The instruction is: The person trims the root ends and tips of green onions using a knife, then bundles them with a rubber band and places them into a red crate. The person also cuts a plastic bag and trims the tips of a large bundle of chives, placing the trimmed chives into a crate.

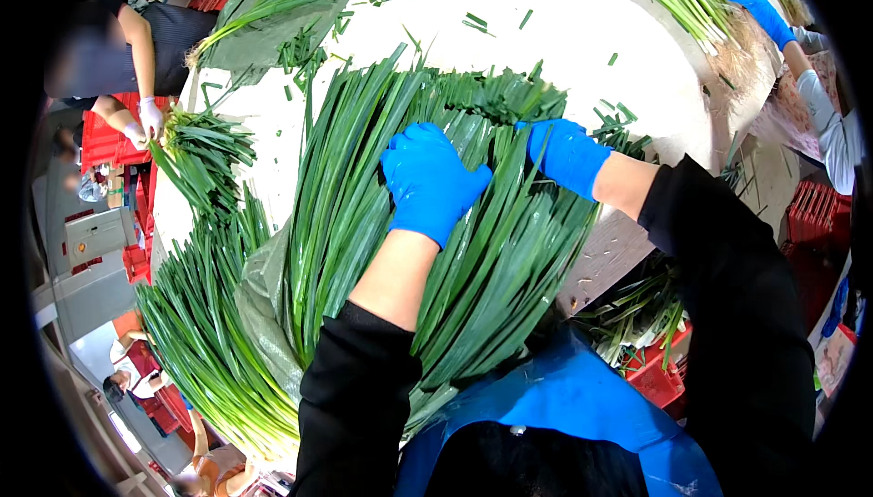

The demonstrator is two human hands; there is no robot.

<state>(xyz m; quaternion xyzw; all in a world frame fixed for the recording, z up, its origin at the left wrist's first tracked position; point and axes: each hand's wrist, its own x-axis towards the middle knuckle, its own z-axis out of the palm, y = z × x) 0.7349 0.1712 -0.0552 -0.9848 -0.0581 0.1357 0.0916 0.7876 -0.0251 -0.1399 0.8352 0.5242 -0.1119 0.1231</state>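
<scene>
A thick spread of long green leaves, likely garlic chives or leek tops (341,190), lies before me across the table's near side. My left hand (430,180), in a blue glove, is curled over the middle of the leaves with its thumb out to the right. Further right, my right hand (566,156), gloved the same way, closes around leaves near the pile's right edge. One leaf passes in front of its fingers, and what lies under the palm is hidden. Just beyond both hands sits a band of short cut green ends (505,94).
Whole bunches with pale stems (225,360) lie at left beside a grey-green woven sheet (266,292). Cut scraps dot the white table (532,40). Co-workers' gloved hands touch bunches at left (150,118) and far right (753,9). A red crate (658,377) stands below right.
</scene>
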